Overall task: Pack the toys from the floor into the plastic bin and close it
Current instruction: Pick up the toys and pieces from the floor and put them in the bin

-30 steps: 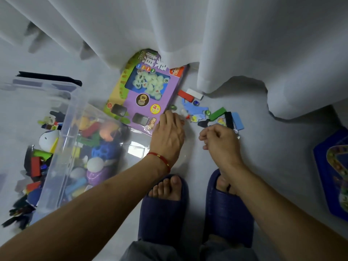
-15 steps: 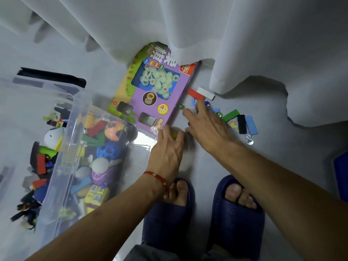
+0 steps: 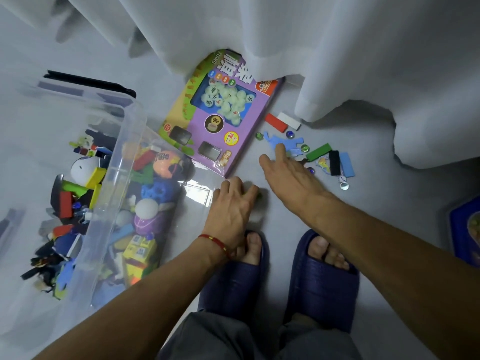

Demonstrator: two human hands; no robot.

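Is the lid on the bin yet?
No, the bin stands open at the top, with toys showing inside.

The pale floor (image 3: 376, 211) carries a clear plastic bin (image 3: 118, 178) at 9 o'clock, a purple game box (image 3: 228, 120) at 12, partly under the curtain hem (image 3: 324, 100). At 1 o'clock lie red (image 3: 275, 120), white (image 3: 288, 120), green (image 3: 318, 152), black (image 3: 334, 162) and blue blocks (image 3: 347, 164), marbles (image 3: 290, 134), a die (image 3: 342, 179).
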